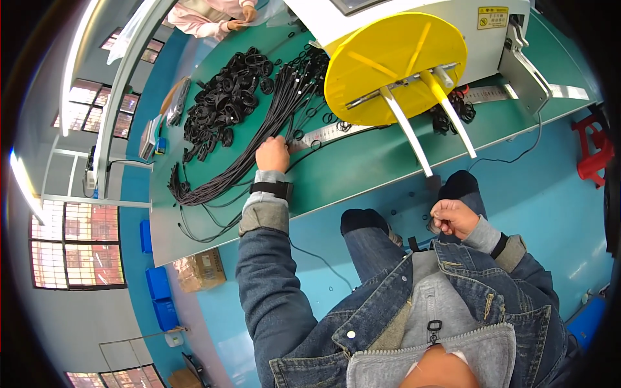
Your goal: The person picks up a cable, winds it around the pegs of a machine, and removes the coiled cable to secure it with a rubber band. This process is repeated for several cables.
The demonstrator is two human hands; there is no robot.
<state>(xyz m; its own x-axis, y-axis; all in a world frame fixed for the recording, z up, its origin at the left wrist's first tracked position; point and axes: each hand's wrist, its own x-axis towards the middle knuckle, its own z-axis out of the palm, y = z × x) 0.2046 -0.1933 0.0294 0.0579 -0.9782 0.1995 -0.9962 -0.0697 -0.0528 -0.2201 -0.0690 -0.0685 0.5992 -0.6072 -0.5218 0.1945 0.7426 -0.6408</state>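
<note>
My left hand [272, 154] is closed at the right edge of a long bundle of black cables [242, 165] on the green table. What its fingers grip, if anything, is hidden under the hand. Just to its right lies a steel ruler [330, 134], with loose black cable ends beside it. Above my lap my right hand [456, 218] is closed, thumb and fingers pressed together. Something thin and dark shows at its fingertips, too small to name. A yellow disc with metal prongs [396, 68] stands on a white machine beyond my hands.
A heap of coiled black cables [226, 97] covers the table's far left. More black coils [453, 113] lie under the machine. Across the table, another person's hands [242, 19] hold something pale. A red stool [594, 155] stands at right; a cardboard box [199, 270] sits below the table's left end.
</note>
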